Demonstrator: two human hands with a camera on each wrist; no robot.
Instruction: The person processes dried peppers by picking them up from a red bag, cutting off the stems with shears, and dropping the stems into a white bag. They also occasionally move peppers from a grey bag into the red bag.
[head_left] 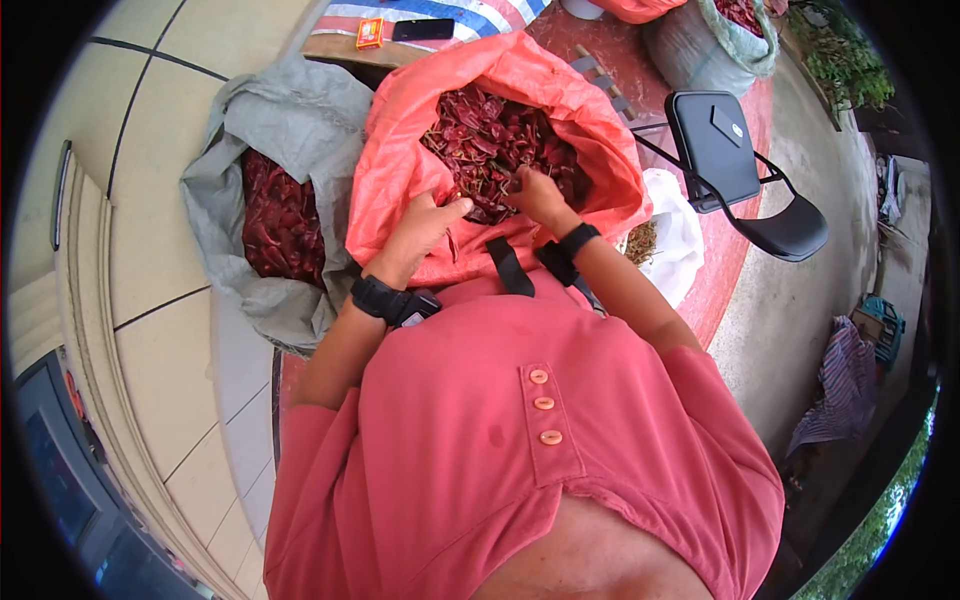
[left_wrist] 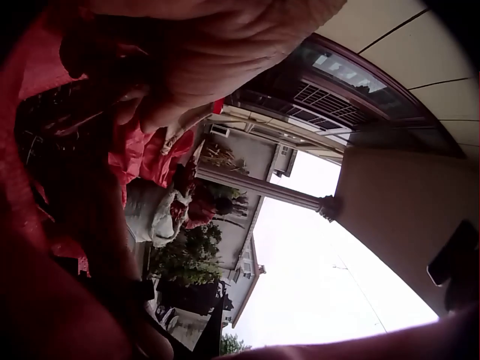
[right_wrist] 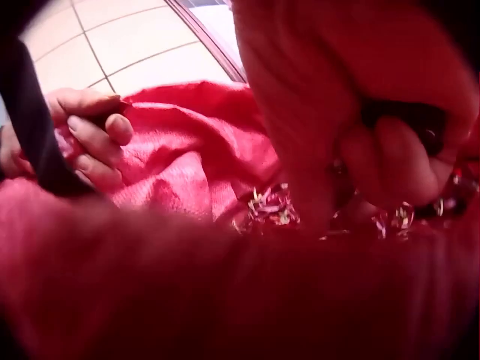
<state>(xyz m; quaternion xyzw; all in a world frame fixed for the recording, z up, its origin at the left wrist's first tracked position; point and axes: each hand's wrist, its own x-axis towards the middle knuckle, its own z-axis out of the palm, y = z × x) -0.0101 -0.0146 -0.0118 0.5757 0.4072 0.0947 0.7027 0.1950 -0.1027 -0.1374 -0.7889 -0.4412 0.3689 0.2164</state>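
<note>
A red woven sack (head_left: 385,170) stands open in front of the person, filled with dried red chili peppers (head_left: 490,125). At its near rim, the left hand (head_left: 420,232) holds a dried chili with curled fingers; a dark red piece hangs under the thumb in the head view. Over the peppers, the right hand (head_left: 541,197) points down into the sack. In the right wrist view its fingers (right_wrist: 401,154) are curled round a dark, glossy chili. Behind it, the left hand (right_wrist: 90,139) also shows bent fingers. The left wrist view is mostly dark near the hand.
A grey sack (head_left: 225,215) with more dried chilies stands at the left. To the right are a white bag (head_left: 675,225) of stems and a black folding chair (head_left: 715,150). A phone (head_left: 424,29) and a small red-yellow box (head_left: 370,33) lie beyond the sack.
</note>
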